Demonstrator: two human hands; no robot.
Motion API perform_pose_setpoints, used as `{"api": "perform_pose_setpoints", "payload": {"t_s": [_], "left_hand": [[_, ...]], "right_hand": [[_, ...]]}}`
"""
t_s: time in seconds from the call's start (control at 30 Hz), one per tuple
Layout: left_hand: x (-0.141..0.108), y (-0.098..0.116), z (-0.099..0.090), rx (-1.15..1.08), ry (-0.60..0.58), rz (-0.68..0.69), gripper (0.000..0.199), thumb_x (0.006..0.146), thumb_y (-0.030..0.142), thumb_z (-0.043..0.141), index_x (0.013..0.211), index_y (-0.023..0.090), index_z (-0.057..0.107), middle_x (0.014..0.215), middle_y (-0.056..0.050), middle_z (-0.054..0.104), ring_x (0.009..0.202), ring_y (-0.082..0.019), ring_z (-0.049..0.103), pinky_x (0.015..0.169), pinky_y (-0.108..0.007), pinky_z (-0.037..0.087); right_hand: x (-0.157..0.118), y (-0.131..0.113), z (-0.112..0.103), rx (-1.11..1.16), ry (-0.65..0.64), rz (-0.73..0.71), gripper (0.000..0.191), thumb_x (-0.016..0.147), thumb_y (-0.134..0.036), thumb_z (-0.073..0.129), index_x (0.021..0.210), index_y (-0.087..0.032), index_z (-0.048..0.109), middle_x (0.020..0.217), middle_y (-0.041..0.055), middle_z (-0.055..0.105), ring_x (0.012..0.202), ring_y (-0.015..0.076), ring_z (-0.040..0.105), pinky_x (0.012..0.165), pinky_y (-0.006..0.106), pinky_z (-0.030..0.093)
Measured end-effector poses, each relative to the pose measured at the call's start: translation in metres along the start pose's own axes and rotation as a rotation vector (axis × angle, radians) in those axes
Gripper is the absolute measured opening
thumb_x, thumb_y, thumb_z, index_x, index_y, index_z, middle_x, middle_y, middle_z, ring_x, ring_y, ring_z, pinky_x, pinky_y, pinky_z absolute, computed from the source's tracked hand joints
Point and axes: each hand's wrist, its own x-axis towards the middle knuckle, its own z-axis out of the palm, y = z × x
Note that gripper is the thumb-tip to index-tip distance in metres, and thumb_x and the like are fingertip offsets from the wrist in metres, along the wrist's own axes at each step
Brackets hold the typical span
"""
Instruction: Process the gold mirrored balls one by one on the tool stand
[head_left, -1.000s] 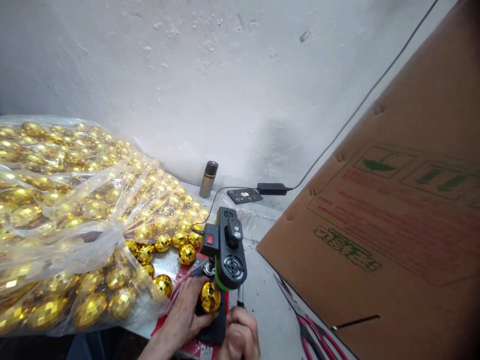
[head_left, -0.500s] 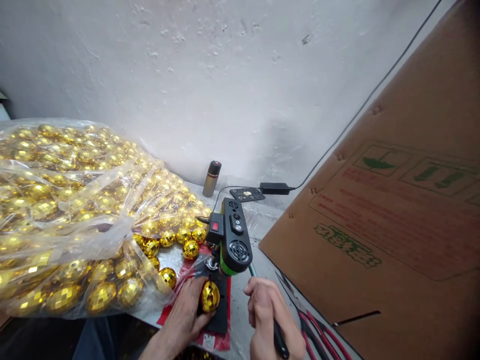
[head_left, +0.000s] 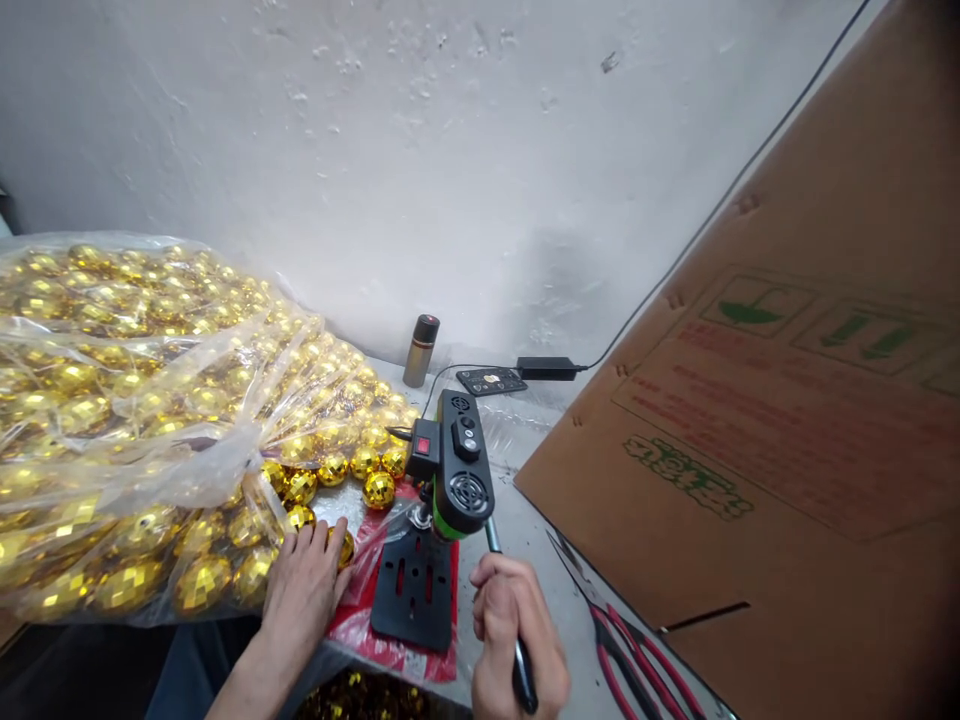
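My left hand (head_left: 306,580) is at the mouth of the clear bag, its fingers and thumb around a gold mirror ball (head_left: 346,547) that is partly hidden by them. My right hand (head_left: 517,630) is closed on the black-tipped lever handle (head_left: 524,678) of a small black and green bench drill press (head_left: 465,460). Below the drill head, the slotted black base plate (head_left: 412,590) lies bare on a red plastic sheet (head_left: 360,635). Several loose gold balls (head_left: 378,490) sit between the bag and the drill press.
A big clear bag (head_left: 217,465) full of gold balls covers the left side. Behind stand a spray can (head_left: 421,350), a phone (head_left: 491,381) and a black power adapter (head_left: 546,368). Red-handled shears (head_left: 622,640) lie beside a large cardboard box (head_left: 750,430). More gold balls (head_left: 360,697) show below the table edge.
My left hand has left the base plate and moved left to a ball by the bag. The ball it held under the drill is gone from the plate. My right hand stays on the lever.
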Motion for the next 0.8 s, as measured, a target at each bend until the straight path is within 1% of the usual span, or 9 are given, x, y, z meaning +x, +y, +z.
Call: {"api": "perform_pose_setpoints", "payload": {"t_s": [0.07,0.17,0.27,0.33,0.4,0.47,0.6,0.67,0.8], "left_hand": [[-0.002,0.005,0.0,-0.066,0.021,-0.028,0.036,0.099,0.032,0.066,0.131,0.02,0.076,0.109,-0.016,0.082,0.102,-0.038,0.074,0.099,-0.053,0.054],[-0.001,0.01,0.001,-0.303,0.175,-0.078,0.041,0.103,0.05,0.066,0.133,0.024,0.074,0.119,-0.014,0.082,0.114,-0.039,0.075,0.113,-0.063,0.048],[0.006,0.015,0.006,-0.659,0.271,-0.18,0.056,0.1,0.068,0.065,0.135,0.025,0.07,0.134,-0.013,0.079,0.126,-0.037,0.073,0.114,-0.057,0.054],[0.01,0.022,0.01,-0.884,0.233,-0.267,0.063,0.098,0.074,0.064,0.137,0.024,0.069,0.137,-0.012,0.078,0.125,-0.033,0.075,0.108,-0.048,0.06],[0.01,0.031,0.015,-1.025,0.15,-0.324,0.066,0.097,0.076,0.064,0.138,0.024,0.069,0.138,-0.011,0.078,0.125,-0.032,0.075,0.107,-0.044,0.061],[0.008,0.04,0.019,-1.077,0.071,-0.33,0.067,0.097,0.075,0.065,0.14,0.024,0.069,0.142,-0.011,0.077,0.131,-0.033,0.074,0.112,-0.045,0.059],[0.0,0.054,0.029,-1.063,-0.022,-0.25,0.061,0.1,0.066,0.063,0.145,0.024,0.067,0.152,-0.013,0.074,0.144,-0.035,0.067,0.122,-0.05,0.054],[-0.004,0.058,0.036,-1.022,-0.03,-0.213,0.059,0.101,0.061,0.063,0.146,0.024,0.066,0.152,-0.015,0.074,0.144,-0.036,0.068,0.123,-0.055,0.053],[-0.009,0.065,0.053,-0.937,0.039,-0.173,0.056,0.098,0.054,0.069,0.145,0.023,0.065,0.148,-0.017,0.076,0.139,-0.038,0.071,0.118,-0.06,0.058]], "right_hand": [[0.001,0.003,-0.001,-0.003,-0.004,-0.015,0.036,0.112,-0.017,0.052,0.077,-0.022,0.062,0.07,-0.0007,0.059,0.06,0.0131,0.059,0.054,0.025,0.042],[0.002,0.002,0.0,0.011,0.0,-0.011,0.036,0.112,-0.014,0.05,0.078,-0.022,0.06,0.07,-0.0015,0.06,0.061,0.0122,0.06,0.054,0.024,0.043],[0.006,-0.004,0.001,0.023,0.001,-0.014,0.036,0.111,-0.011,0.05,0.078,-0.022,0.058,0.07,-0.0012,0.06,0.061,0.0122,0.06,0.054,0.024,0.043],[0.011,-0.008,0.001,0.028,-0.003,0.004,0.035,0.11,-0.01,0.05,0.078,-0.022,0.057,0.071,-0.0011,0.061,0.059,0.0115,0.059,0.053,0.024,0.041],[0.017,-0.011,0.0,0.03,-0.018,0.025,0.033,0.11,-0.01,0.05,0.081,-0.022,0.057,0.071,-0.002,0.06,0.055,0.0102,0.055,0.049,0.023,0.038],[0.021,-0.013,-0.001,0.024,-0.039,0.039,0.031,0.111,-0.01,0.05,0.084,-0.022,0.059,0.071,-0.003,0.059,0.051,0.0089,0.049,0.046,0.023,0.034],[0.022,-0.017,-0.001,0.023,-0.049,0.043,0.029,0.112,-0.013,0.049,0.086,-0.022,0.06,0.071,-0.0035,0.059,0.05,0.0083,0.044,0.045,0.023,0.032],[0.019,-0.02,0.001,0.029,-0.022,0.079,0.031,0.112,-0.013,0.049,0.085,-0.022,0.059,0.073,-0.0024,0.059,0.052,0.0091,0.046,0.047,0.025,0.032],[0.013,-0.027,0.006,0.04,0.04,0.153,0.034,0.112,-0.013,0.048,0.081,-0.022,0.059,0.074,-0.0004,0.061,0.059,0.0116,0.054,0.052,0.028,0.035]]}}
